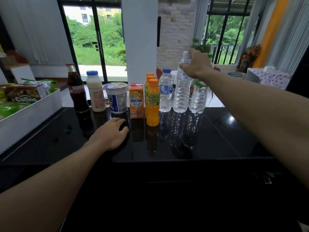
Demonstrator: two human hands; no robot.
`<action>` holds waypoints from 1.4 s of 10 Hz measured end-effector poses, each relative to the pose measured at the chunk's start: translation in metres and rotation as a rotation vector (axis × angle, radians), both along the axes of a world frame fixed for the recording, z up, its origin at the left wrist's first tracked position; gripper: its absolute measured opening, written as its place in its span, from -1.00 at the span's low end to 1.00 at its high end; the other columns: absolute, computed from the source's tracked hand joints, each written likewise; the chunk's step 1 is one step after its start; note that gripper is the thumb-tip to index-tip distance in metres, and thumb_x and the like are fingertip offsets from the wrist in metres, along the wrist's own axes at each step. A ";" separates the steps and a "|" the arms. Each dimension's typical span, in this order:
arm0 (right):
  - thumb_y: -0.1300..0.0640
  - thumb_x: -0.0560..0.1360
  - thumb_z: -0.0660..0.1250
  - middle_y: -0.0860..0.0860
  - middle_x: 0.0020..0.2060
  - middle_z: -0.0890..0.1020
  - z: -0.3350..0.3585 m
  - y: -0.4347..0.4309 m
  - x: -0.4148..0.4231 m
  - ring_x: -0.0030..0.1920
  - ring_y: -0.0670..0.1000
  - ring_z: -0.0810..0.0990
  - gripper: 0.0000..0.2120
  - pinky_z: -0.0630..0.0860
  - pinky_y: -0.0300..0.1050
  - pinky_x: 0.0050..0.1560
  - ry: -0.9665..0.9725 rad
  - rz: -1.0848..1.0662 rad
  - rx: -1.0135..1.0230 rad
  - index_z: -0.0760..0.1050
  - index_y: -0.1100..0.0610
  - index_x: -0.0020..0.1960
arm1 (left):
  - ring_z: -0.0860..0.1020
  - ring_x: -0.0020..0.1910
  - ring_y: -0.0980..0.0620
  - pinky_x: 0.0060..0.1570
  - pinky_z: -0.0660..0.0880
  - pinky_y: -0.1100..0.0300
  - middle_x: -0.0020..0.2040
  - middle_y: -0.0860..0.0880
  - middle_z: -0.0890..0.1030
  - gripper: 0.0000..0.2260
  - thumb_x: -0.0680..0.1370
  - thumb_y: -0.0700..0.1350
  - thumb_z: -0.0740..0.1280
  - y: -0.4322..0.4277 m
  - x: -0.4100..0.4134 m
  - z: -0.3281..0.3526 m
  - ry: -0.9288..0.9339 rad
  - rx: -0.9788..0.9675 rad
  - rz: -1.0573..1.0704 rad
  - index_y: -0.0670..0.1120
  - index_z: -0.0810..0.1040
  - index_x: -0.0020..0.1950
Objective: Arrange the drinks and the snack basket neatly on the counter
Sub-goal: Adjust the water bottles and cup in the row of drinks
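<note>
One black glossy counter (pixel 217 131) fills the view. At its left end stands one white snack basket (pixel 30 118), packed with wrapped snacks. The drinks stand in one row along the far edge.

Three water bottles make up the right end of the row: a tall one (pixel 181 91) in the middle, a green-labelled one (pixel 199 97) just right of it with its top hidden, and a shorter blue-capped one (pixel 165 92) just left. The right hand (pixel 197 64) is clasped round the tall bottle's neck, thumb on the shoulder, while the bottle stands upright on the counter.

At the left end of the row, nearest the basket, stands one dark cola bottle (pixel 76 91), then one white milk bottle (pixel 97 94) with a blue cap, then one foil-lidded cup (pixel 117 97).

Three orange juice bottles (pixel 152 104) line up one behind another, just left of the short water bottle.

Two cartons sit between cup and juice bottles: an orange one (pixel 136 102) in front, a red one (pixel 136 84) mostly hidden behind it.

The left hand (pixel 110 134) rests on the counter before the cup, fingers relaxed, holding nothing
</note>
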State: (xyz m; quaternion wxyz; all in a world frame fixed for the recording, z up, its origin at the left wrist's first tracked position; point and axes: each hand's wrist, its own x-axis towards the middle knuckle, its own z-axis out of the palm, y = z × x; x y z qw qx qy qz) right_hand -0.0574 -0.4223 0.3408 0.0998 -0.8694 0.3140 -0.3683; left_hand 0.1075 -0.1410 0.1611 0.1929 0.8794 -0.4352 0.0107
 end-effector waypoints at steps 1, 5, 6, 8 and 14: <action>0.04 0.57 0.39 0.15 0.36 0.53 -0.003 0.001 0.000 0.32 0.19 0.52 -0.40 0.46 0.03 0.34 0.003 0.014 0.006 0.29 0.15 0.54 | 0.28 0.50 0.00 0.40 0.28 0.02 0.56 0.05 0.25 -0.47 0.61 0.19 0.11 0.000 0.000 0.000 0.007 0.002 0.004 0.04 0.29 0.56; 0.00 0.55 0.44 0.15 0.31 0.56 -0.007 -0.002 0.004 0.29 0.17 0.53 -0.38 0.46 0.05 0.33 -0.030 -0.012 -0.010 0.30 0.16 0.51 | 0.30 0.49 -0.01 0.38 0.29 0.02 0.56 0.07 0.25 -0.47 0.62 0.19 0.11 0.000 -0.002 0.002 -0.002 0.000 0.005 0.04 0.28 0.56; -0.01 0.53 0.47 0.13 0.28 0.57 -0.006 -0.002 0.005 0.27 0.15 0.54 -0.39 0.47 0.00 0.29 -0.042 -0.024 -0.010 0.34 0.16 0.47 | 0.30 0.49 -0.01 0.38 0.28 0.03 0.56 0.07 0.25 -0.47 0.62 0.19 0.11 0.000 -0.003 0.002 0.001 -0.005 0.004 0.04 0.28 0.56; -0.02 0.54 0.45 0.14 0.31 0.56 -0.008 -0.001 0.005 0.31 0.17 0.52 -0.38 0.46 0.06 0.35 -0.034 -0.021 -0.010 0.32 0.16 0.50 | 0.30 0.49 -0.02 0.39 0.29 0.01 0.56 0.05 0.25 -0.47 0.61 0.18 0.11 0.000 -0.002 0.002 0.001 0.002 0.003 0.04 0.28 0.55; -0.02 0.57 0.40 0.12 0.17 0.65 0.000 0.030 0.029 0.15 0.06 0.61 -0.61 0.54 0.00 0.24 0.124 0.190 -0.231 0.55 0.20 0.30 | 0.30 0.49 -0.02 0.42 0.28 0.01 0.56 0.05 0.26 -0.46 0.60 0.18 0.11 0.001 -0.001 0.001 0.003 -0.001 -0.007 0.03 0.29 0.55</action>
